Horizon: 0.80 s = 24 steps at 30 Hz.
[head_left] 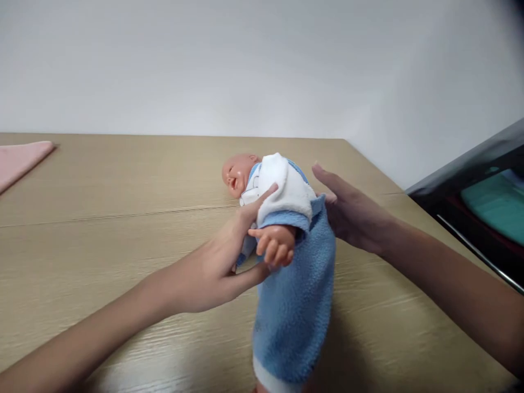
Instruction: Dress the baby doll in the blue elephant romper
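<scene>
A baby doll in a blue and white fleece suit is held up over the wooden table, lying on its side with its head pointing away from me. My left hand grips the doll's front, thumb on the white sleeve and fingers under the chest, beside the doll's bare hand. My right hand lies flat against the doll's back, its fingers straight and together. The doll's legs hang toward me inside the blue fleece.
A pink cloth lies at the table's far left edge. A dark bin or shelf with a teal item inside stands off the table's right side. A white wall rises behind the table.
</scene>
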Available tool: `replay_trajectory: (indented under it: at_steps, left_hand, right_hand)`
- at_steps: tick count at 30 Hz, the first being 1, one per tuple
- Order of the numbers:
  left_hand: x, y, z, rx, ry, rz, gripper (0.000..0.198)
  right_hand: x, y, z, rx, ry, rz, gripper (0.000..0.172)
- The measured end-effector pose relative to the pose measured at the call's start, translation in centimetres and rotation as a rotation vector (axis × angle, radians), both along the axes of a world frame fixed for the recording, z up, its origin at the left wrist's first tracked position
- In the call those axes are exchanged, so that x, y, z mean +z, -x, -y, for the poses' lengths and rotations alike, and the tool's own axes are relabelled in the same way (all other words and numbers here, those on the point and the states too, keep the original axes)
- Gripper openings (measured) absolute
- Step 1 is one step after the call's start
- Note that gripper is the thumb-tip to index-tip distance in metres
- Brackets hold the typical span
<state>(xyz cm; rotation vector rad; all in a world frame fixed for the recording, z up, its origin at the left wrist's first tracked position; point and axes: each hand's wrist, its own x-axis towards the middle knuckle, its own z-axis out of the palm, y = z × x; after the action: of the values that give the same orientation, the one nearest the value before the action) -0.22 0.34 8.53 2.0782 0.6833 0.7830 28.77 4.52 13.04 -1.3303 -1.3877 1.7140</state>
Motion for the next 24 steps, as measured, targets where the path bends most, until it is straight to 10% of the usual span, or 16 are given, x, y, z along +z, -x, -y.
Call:
replay_trajectory:
  at_steps: [6, 14, 24]
  left_hand:
    - [0.2, -0.8, 0.3, -0.08, -0.06, -0.057, 0.094]
    - [-0.1, -0.8, 1.0, -0.103, -0.065, -0.114, 0.087]
    - [-2.8, 0.4, -3.2, 0.155, -0.157, 0.032, 0.031]
  right_hand:
    - [2.1, -0.6, 0.8, 0.054, -0.09, 0.028, 0.069]
    - [0.5, -0.9, 0.6, -0.077, 0.014, 0.111, 0.055]
    - [-2.2, -3.5, 1.3, -0.32, 0.183, 0.032, 0.047]
